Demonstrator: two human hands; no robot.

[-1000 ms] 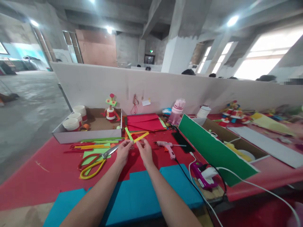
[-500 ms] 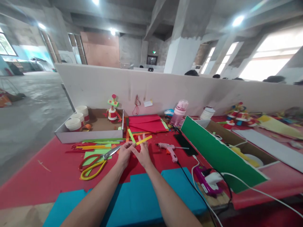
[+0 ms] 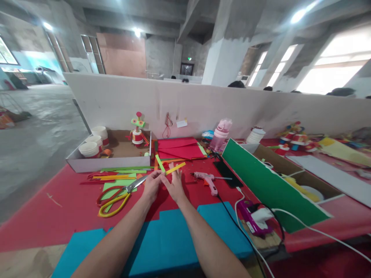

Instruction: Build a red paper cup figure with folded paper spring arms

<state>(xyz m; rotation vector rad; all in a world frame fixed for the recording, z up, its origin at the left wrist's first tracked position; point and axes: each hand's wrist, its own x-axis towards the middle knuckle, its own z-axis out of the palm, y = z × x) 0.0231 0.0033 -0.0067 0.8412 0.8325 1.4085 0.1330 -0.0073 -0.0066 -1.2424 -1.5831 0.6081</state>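
Observation:
A green paper strip (image 3: 160,163) and a yellow paper strip (image 3: 177,168) meet at an angle between my hands, over the red table cover. My left hand (image 3: 152,184) is closed, pinching near the joined ends. My right hand (image 3: 173,184) pinches the same corner, its other fingers behind the yellow strip. Just left of my hands lie large scissors (image 3: 123,195) with red and yellow handles, on top of green paper. To the right, a pink glue gun (image 3: 206,181) rests on its side with a glue stick in its back.
At the back left, a cardboard box (image 3: 110,166) holds paper cups (image 3: 89,148) and a paper-cup figure (image 3: 137,131). Red paper sheets (image 3: 181,148) lie behind my hands. On the right are a phone (image 3: 227,173), a purple power strip (image 3: 255,222) with cables, and a green-sided box (image 3: 266,189).
The view has shifted slightly. My hands keep their pinch on the two strips, which stay at nearly the same angle.

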